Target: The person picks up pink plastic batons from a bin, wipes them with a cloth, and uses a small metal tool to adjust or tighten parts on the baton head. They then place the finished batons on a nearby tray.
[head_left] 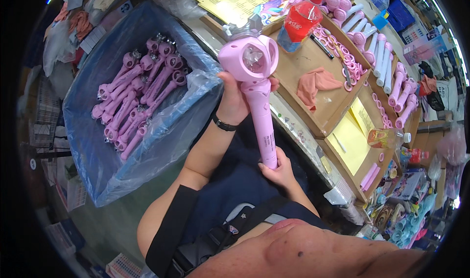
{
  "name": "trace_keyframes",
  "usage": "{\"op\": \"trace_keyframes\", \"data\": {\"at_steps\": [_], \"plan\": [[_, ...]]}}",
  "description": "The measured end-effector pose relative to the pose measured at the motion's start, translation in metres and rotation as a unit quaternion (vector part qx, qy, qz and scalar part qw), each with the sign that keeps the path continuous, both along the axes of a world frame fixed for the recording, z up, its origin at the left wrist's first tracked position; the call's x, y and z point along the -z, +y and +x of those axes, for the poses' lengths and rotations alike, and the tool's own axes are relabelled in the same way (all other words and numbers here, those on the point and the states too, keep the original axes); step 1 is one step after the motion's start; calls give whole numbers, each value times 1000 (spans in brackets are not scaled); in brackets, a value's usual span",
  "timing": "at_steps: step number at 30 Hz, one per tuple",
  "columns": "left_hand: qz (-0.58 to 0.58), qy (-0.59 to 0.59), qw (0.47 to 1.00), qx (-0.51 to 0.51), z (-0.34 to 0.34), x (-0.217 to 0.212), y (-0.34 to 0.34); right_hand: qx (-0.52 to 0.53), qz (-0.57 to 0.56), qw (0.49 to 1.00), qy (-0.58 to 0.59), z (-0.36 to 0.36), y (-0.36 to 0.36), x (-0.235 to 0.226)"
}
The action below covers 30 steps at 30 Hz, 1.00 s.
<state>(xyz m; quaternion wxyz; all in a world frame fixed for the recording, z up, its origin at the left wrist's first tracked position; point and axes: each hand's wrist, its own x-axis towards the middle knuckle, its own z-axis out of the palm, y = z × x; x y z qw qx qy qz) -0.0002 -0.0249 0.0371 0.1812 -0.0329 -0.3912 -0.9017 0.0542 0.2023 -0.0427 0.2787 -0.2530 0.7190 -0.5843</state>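
Observation:
A pink toy wand [261,116] with a round, windowed head and a silver crown on top is held upright, slightly tilted, in front of me. My left hand [234,99], with a dark band on its wrist, is closed around the neck just under the head, its fingers partly hidden behind. My right hand [280,169] grips the bottom end of the handle. A clear star-shaped piece shows through the head's opening. To the left, several similar pink wands lie piled in a blue bin [196,57] lined with clear plastic.
On the bench at right, a cardboard tray [293,65] bears a red-labelled bottle [299,21], an orange-pink cloth [317,84] and pink rings [342,57]. Yellow printed sheets [235,1] lie at the back. White-and-pink wand parts [384,60] line the far right, near a drink bottle [384,138].

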Motion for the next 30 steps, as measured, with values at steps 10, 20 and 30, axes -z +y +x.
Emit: {"op": "trace_keyframes", "data": {"at_steps": [10,20,30], "plan": [[208,-22,973,95,12,21,23,-179,-241,819,-490,-20,5,-9],[72,-54,996,-12,18,22,15,-23,-122,952,-279,-15,6,7],[100,-70,992,-13,16,8,15,30,-165,921,-352,-14,10,24]]}}
